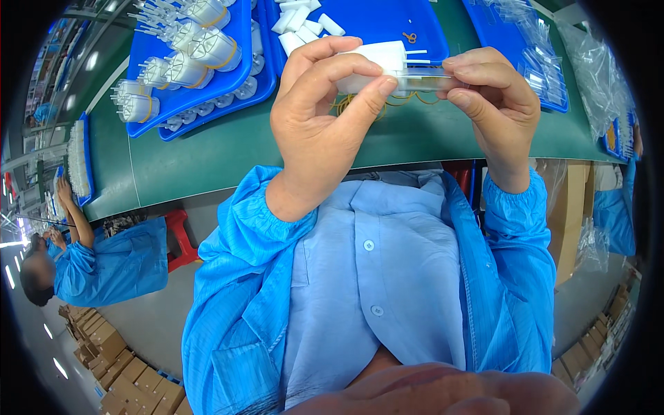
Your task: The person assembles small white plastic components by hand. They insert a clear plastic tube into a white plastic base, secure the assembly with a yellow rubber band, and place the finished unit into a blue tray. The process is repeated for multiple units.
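Note:
My left hand (321, 114) is closed around a white cylindrical piece (389, 52) with thin white prongs sticking out at its right end. Just below those prongs, a clear plastic tube (423, 81) spans the gap between my two hands. The left thumb presses at the tube's left end. My right hand (499, 97) pinches the other end between thumb and fingers. Thin yellow bands (415, 99) hang or lie behind the tube; I cannot tell which. The inside of my left grip is hidden by the fingers.
Behind my hands, a blue tray (377, 17) holds loose white pieces (304, 24) and a small brown band (410, 37). Stacked blue trays (238, 83) on the left carry banded white bundles (214, 48). Clear plastic parts (543, 62) fill a right tray. A co-worker (104, 263) sits left.

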Action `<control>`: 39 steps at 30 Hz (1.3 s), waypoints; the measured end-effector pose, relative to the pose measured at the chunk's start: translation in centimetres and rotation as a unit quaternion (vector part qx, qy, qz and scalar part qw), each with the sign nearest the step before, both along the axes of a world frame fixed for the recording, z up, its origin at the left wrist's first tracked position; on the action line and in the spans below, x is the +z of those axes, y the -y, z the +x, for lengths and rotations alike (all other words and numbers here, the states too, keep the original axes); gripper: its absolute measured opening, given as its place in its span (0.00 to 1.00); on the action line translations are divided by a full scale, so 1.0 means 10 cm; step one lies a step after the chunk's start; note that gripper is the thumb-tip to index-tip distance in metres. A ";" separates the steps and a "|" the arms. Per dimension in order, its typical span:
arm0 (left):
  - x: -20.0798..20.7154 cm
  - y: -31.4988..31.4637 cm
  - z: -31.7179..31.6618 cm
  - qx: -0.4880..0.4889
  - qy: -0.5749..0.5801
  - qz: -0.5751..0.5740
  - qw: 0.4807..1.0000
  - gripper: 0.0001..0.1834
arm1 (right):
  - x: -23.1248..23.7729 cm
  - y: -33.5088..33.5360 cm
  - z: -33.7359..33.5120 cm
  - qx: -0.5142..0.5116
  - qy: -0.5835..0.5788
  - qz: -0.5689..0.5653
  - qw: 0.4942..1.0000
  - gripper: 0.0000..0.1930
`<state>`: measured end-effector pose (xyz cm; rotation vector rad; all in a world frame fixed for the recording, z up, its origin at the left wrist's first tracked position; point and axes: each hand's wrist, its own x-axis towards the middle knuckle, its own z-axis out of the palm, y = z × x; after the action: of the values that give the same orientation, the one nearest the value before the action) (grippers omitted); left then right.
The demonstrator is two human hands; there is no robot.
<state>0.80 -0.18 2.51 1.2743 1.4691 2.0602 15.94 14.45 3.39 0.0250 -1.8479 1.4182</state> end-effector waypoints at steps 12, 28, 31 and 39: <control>-0.09 -0.01 0.00 -0.001 0.033 0.029 0.999 0.13 | 0.03 0.04 -0.08 -0.036 0.039 -0.176 0.983 0.16; -0.21 -0.03 0.06 -0.014 0.100 0.001 0.995 0.12 | 0.19 -0.09 -0.26 -0.075 0.099 -0.069 0.990 0.12; -0.20 -0.02 0.11 -0.022 0.149 -0.007 0.989 0.11 | 0.25 -0.08 -0.34 -0.074 0.095 -0.025 0.992 0.10; -0.15 -0.03 0.09 -0.052 0.283 -0.017 0.957 0.10 | 0.14 -0.05 -0.44 -0.177 0.065 0.481 0.856 0.45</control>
<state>1.74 0.13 1.01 0.6408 1.1377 2.0771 11.58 14.91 4.76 0.0846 -2.3444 0.1515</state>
